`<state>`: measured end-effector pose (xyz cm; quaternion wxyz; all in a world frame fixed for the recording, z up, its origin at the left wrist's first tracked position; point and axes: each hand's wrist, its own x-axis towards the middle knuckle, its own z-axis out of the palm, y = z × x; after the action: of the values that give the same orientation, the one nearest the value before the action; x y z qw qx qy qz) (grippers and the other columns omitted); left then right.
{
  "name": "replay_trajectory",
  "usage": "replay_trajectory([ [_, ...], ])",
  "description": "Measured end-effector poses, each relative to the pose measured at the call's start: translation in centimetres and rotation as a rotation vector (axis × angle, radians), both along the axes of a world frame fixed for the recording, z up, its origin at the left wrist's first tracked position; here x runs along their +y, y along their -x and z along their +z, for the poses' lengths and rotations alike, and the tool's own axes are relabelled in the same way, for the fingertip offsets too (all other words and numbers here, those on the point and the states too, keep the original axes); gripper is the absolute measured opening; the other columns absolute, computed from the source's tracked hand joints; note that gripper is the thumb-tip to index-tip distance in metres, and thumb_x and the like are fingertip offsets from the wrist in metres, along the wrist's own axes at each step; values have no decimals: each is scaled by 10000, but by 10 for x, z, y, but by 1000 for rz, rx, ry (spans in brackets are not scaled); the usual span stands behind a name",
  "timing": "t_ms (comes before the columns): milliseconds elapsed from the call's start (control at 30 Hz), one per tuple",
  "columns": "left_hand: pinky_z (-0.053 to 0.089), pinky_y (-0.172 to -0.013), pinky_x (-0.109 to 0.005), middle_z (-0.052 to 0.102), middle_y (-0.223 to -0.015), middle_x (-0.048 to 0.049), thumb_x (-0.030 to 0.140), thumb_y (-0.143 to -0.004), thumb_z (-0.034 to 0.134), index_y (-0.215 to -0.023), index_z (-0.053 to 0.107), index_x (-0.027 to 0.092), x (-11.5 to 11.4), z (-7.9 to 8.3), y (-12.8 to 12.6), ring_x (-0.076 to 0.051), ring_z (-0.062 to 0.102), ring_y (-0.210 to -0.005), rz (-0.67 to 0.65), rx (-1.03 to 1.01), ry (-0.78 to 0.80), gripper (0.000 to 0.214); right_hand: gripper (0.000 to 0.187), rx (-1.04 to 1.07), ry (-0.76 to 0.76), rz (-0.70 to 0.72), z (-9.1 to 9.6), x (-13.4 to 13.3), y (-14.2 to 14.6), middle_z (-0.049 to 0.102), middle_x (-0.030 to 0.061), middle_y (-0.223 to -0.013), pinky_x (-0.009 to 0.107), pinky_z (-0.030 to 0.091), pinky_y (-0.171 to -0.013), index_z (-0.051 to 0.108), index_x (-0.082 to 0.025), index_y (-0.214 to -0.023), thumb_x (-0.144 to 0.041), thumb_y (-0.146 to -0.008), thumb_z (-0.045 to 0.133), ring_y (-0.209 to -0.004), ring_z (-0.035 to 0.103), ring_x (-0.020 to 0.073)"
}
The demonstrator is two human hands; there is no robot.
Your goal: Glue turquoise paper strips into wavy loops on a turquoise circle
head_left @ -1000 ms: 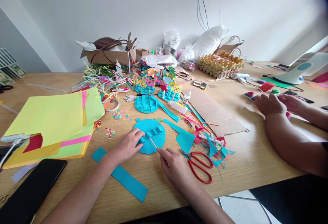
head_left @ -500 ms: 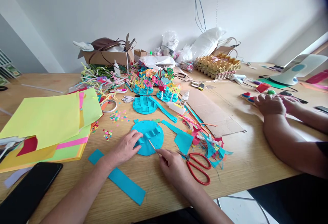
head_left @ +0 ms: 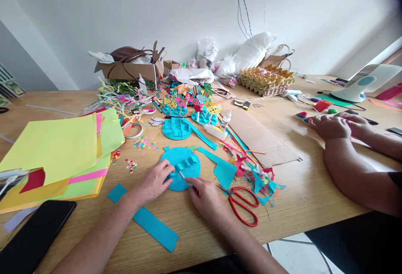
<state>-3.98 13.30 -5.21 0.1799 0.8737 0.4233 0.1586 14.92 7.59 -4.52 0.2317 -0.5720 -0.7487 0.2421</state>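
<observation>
The blue paper disc (head_left: 179,156) lies flat on the worktop (head_left: 192,217) between the hands. The left hand (head_left: 156,180) rests at its left side, thumb parted from bent fingers; the right hand (head_left: 204,196) pinches a thin stick (head_left: 182,175) over it. The disc looks light and easily bent, best held by its rim, since the wavy blue strip (head_left: 187,163) on top (likely quick to crush) offers poor purchase. Bare wood lies towards the front edge; a blue offcut (head_left: 225,174) and red-handled scissors (head_left: 243,203) crowd the right.
</observation>
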Motion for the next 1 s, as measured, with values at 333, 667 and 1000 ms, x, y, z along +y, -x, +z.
replay_trajectory([
  [333, 444, -794, -310, 499, -948, -18, 157, -774, 521, -933, 512, 225, 0, 1, -1, -174, 531, -868, 2, -14, 1, 173, 352, -9, 8, 10, 7, -13, -14, 679, 52, -852, 212, 425, -656, 632, -202, -1026, -87, -784, 405, -740, 619, 142],
  [667, 448, -792, -313, 561, -947, -39, 174, -779, 510, -932, 535, 202, 10, 23, -5, -191, 547, -893, -40, 50, -49, 157, 343, -26, 10, -48, 2, -11, -29, 678, 53, -838, 221, 429, -649, 630, -199, -1031, -101, -805, 391, -717, 614, 142],
  [1000, 403, -905, -380, 546, -1095, -85, 201, -772, 547, -1115, 503, 185, 23, 25, -24, -245, 491, -1046, -104, 132, -120, 346, 337, 9, -5, -100, 11, -14, -35, 676, 59, -842, 225, 440, -651, 632, -186, -1024, -100, -798, 397, -734, 621, 151],
])
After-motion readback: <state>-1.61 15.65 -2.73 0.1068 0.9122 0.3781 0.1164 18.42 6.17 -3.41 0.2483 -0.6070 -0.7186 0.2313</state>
